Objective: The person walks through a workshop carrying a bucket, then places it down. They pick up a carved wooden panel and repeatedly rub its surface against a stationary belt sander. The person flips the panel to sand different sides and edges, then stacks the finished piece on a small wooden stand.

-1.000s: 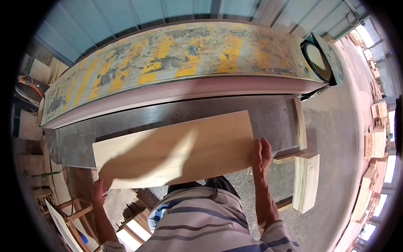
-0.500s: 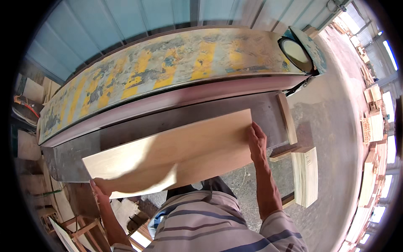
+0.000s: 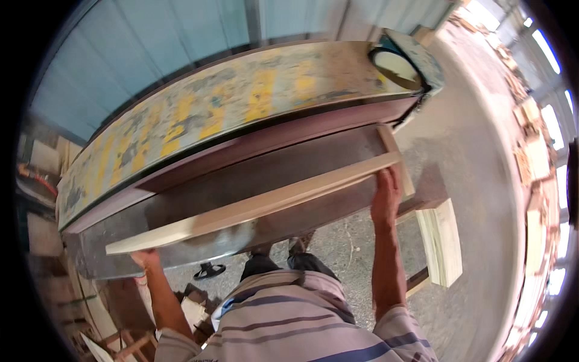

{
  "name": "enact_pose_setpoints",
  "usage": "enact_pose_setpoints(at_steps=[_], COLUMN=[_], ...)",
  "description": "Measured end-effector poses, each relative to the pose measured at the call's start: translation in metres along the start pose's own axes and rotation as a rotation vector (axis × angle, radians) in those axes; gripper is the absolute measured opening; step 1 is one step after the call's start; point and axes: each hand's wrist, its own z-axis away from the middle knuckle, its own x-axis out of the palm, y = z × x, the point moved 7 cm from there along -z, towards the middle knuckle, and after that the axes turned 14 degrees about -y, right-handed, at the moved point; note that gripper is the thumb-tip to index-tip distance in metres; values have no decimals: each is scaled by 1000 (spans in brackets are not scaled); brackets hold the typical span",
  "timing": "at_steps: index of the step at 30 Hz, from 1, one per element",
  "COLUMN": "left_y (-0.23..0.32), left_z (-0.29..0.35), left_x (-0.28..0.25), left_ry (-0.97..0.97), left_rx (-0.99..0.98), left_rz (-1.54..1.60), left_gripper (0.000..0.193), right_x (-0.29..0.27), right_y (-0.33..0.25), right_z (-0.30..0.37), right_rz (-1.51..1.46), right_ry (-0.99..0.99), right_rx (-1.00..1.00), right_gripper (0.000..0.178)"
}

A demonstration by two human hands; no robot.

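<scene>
A long pale wooden board (image 3: 259, 204) is tilted so that mostly its narrow edge faces up, above the grey metal table of a belt sander (image 3: 253, 166). My left hand (image 3: 145, 258) grips it from below near its left end, the fingers partly hidden under the wood. At the right end, my right hand (image 3: 386, 192) is closed on the board, close to a wooden strip (image 3: 395, 158) fixed across the table. Behind the board runs the sander's upright pinkish belt (image 3: 271, 131); a gap shows between the two.
The sander's worn yellow-striped cover (image 3: 229, 99) stretches along the far side, with a round roller end (image 3: 395, 67) at right. Stacked pale boards (image 3: 439, 244) stand on the floor to my right. More lumber lies along the far right. A dark sandal (image 3: 209, 271) is on the floor.
The board has turned from showing its broad face to showing its edge. Both hands turned with it, the right one shifting slightly right and the left slightly up. The view has shifted a little.
</scene>
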Motion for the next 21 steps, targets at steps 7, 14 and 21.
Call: enact_pose_setpoints(at_steps=[7, 14, 21], left_y=[-1, -4, -16], left_z=[-28, -26, 10], left_x=[-19, -21, 18], left_ry=[-72, -138, -44], left_rx=[39, 107, -40], left_rz=[-66, -85, -69], left_gripper=[30, 26, 29], right_x=[-15, -14, 1], right_y=[4, -6, 2], right_z=[-6, -5, -5], right_rz=[9, -120, 185], right_ry=[-75, -73, -203], right_rx=[55, 77, 108], right_gripper=[32, 43, 38])
